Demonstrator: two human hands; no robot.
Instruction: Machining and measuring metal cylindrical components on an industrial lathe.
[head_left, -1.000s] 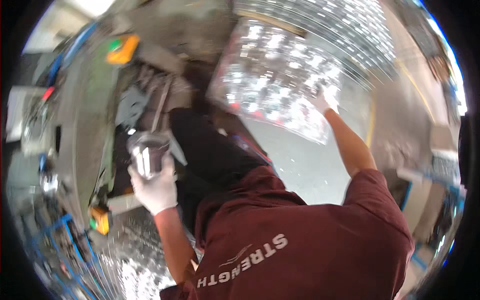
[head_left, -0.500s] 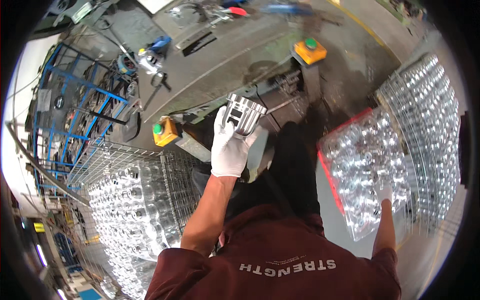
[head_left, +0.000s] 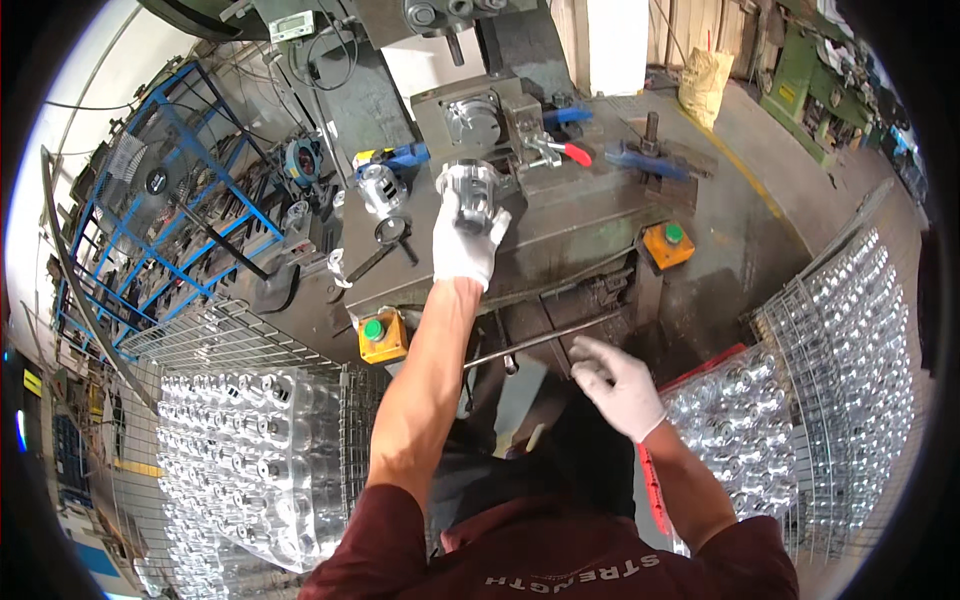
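Observation:
My gloved left hand [head_left: 465, 245] holds a shiny cylindrical metal housing [head_left: 468, 192] from below, fingers wrapped round its lower part. The housing is just in front of the round-bored fixture [head_left: 474, 122] on the press; whether they touch I cannot tell. My gloved right hand [head_left: 620, 388] is empty, its fingers loosely stretched and apart, over the near side of the bench by the right-hand crate. Another metal housing [head_left: 381, 190] stands on the bench to the left of the fixture. Beside it lies a dark ring-ended tool [head_left: 390, 232].
A red-handled toggle clamp [head_left: 565, 150] sits right of the fixture. Green-button boxes [head_left: 382, 336] [head_left: 668, 245] flank the bench front. Wire crates of clear-wrapped metal parts stand left [head_left: 250, 450] and right [head_left: 735, 430]. A blue rack [head_left: 215, 160] and fan [head_left: 155, 180] are far left.
My view has lifted toward the press. The left hand has carried the housing forward to the fixture. My right hand has left the right-hand parts and come in toward the bench.

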